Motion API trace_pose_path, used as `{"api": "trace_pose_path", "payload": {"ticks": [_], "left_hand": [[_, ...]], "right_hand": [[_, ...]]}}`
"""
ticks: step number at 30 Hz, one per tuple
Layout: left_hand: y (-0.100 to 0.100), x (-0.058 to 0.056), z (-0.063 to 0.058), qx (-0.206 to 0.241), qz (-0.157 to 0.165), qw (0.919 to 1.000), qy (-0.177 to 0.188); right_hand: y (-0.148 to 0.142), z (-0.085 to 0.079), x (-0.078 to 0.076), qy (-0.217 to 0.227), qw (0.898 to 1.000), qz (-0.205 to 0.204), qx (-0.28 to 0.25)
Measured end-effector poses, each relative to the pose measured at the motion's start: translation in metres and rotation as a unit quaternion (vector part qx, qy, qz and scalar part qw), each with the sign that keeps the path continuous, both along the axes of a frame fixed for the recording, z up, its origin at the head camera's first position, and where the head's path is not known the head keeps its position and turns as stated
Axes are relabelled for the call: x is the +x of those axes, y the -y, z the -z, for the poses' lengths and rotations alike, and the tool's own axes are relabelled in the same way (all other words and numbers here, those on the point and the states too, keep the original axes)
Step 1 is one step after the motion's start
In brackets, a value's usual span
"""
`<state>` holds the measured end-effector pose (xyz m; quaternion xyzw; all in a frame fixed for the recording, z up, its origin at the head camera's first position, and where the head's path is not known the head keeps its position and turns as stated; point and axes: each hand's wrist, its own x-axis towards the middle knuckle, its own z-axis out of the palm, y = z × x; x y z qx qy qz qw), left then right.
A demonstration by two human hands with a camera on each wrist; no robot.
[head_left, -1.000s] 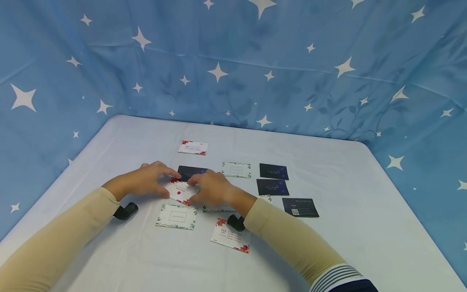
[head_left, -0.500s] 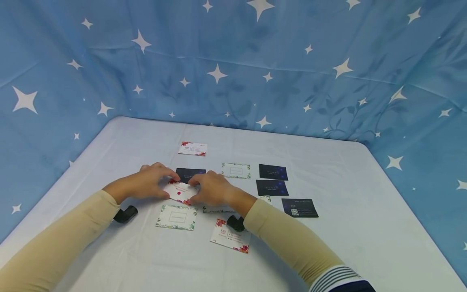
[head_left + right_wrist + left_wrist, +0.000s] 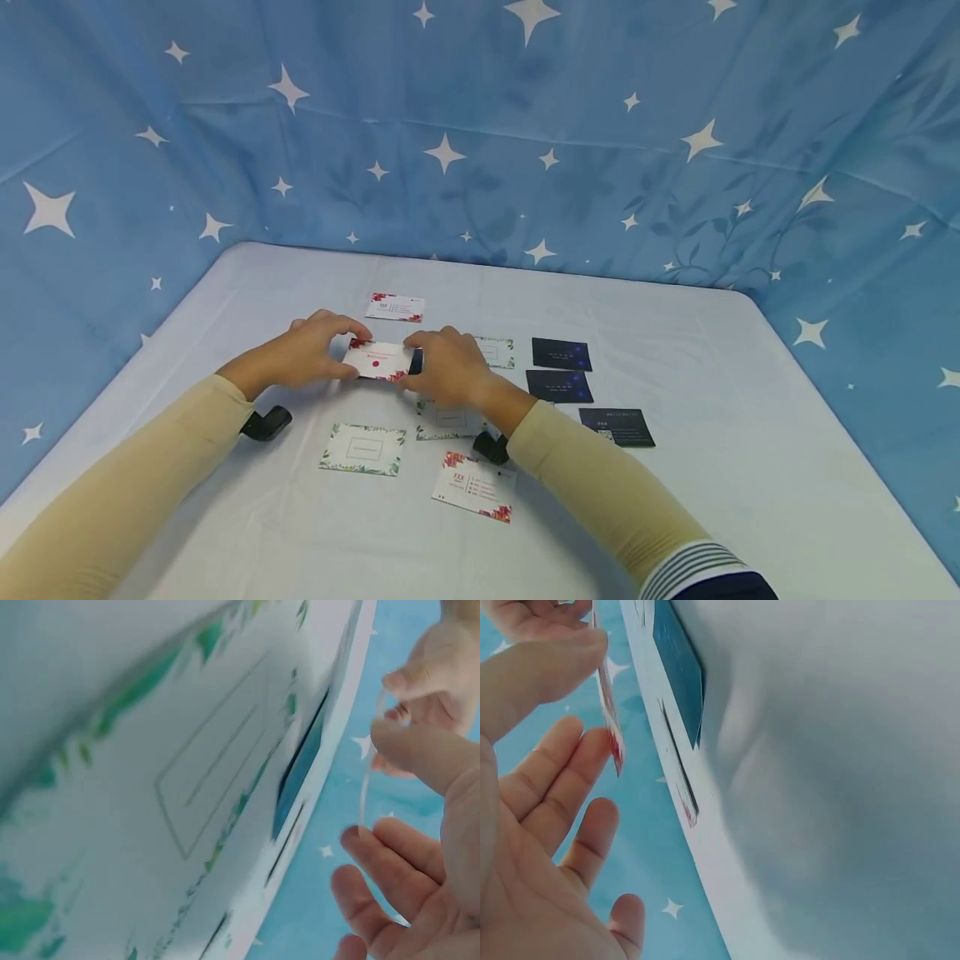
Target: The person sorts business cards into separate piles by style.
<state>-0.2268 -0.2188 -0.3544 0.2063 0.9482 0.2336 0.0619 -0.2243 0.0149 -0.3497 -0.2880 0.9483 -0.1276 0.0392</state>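
Note:
A white business card with red flowers and a red dot [image 3: 377, 361] is held up between both hands. My left hand [image 3: 303, 350] pinches its left end, thumb against curved fingers. At the right end, my right hand [image 3: 450, 367] pinches it the same way. Seen edge-on in the left wrist view, this raised card [image 3: 609, 705] is apart from the tabletop. A dark business card [image 3: 417, 362] lies beneath, mostly hidden in the head view. In the right wrist view, a leaf-bordered card [image 3: 217, 757] lies close below my right hand.
Behind the hands lies another red-flowered card [image 3: 395, 307]. Leaf-bordered cards [image 3: 363, 449] and a red-flowered card [image 3: 472, 487] lie nearer. Several dark cards [image 3: 562, 353] are at the right. A blue star-patterned curtain [image 3: 480, 125] borders the white table [image 3: 712, 375].
Both hands have lifted the red-dot card and carried it away from the body, over the dark card. More of the leaf-bordered card below the right hand now shows.

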Motion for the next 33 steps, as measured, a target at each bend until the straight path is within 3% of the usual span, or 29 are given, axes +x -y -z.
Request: {"api": "trace_pose_path", "payload": {"ticks": [6,11,15,20,25,33], "left_hand": [[-0.007,-0.032,-0.009,-0.012,-0.032,0.9991,0.027],[-0.014,-0.062,-0.007,-0.013,-0.062,0.997,0.043],[-0.019,-0.078,-0.005,-0.025,-0.086,0.9948,0.05],[-0.022,-0.089,-0.002,-0.035,-0.114,0.9912,0.058],[-0.02,-0.093,0.001,-0.034,-0.138,0.9867,0.078],[-0.021,-0.101,0.004,-0.049,-0.14,0.986,0.077]], "right_hand": [[-0.002,0.004,-0.031,-0.007,1.0,0.026,-0.015],[-0.001,0.007,-0.06,0.013,0.998,0.053,-0.023],[0.004,0.008,-0.076,0.036,0.997,0.071,-0.021],[0.01,0.012,-0.09,0.059,0.994,0.094,-0.017],[0.015,0.016,-0.101,0.08,0.992,0.091,-0.027],[0.019,0.02,-0.109,0.096,0.99,0.096,-0.035]]}}
